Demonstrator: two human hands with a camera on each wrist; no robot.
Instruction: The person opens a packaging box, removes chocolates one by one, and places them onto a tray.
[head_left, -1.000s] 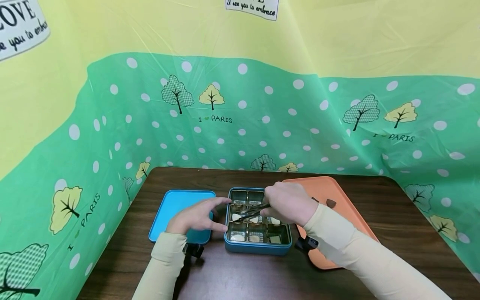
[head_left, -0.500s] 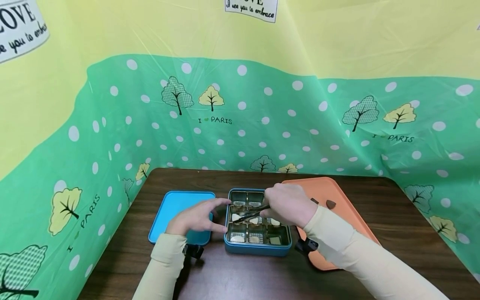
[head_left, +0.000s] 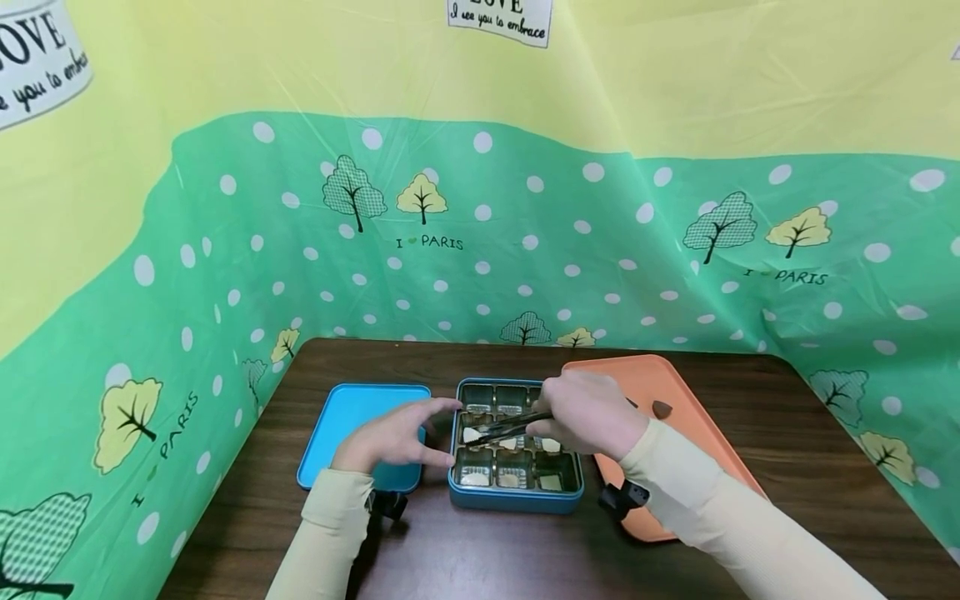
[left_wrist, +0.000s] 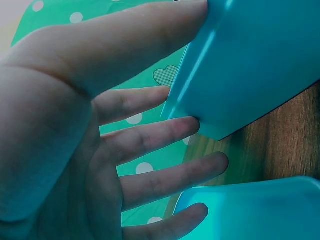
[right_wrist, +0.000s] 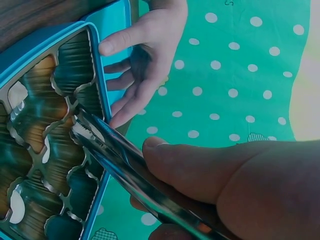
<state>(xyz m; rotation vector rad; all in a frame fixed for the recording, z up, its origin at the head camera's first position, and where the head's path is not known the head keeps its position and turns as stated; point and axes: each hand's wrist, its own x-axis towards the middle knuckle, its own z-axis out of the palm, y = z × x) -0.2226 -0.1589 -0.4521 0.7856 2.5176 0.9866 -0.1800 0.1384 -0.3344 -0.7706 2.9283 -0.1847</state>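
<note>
A blue box (head_left: 517, 502) with a compartmented dark gold liner stands mid-table, white pieces lying in several compartments. My right hand (head_left: 588, 414) grips metal tongs (head_left: 512, 427) over it. Their tips reach into the middle-row compartment at the left, around a white piece (right_wrist: 87, 131) in the right wrist view; I cannot tell whether they pinch it. At the box's left side, my left hand (head_left: 393, 435) has its fingers spread, with thumb and fingertips against the rim. The left wrist view shows that hand (left_wrist: 110, 145) beside the blue wall (left_wrist: 260, 65), holding nothing else.
A bright blue lid (head_left: 363, 404) lies left of the box, partly under my left hand and forearm. To the right is an orange tray (head_left: 641, 375) with a dark brown piece (head_left: 662, 409) on it. A patterned green and yellow cloth (head_left: 480, 250) hangs behind the table.
My right hand has shifted slightly right with the tongs, uncovering more of the box's back row. The tongs' tips stay at the same compartment. My left hand keeps its place on the rim.
</note>
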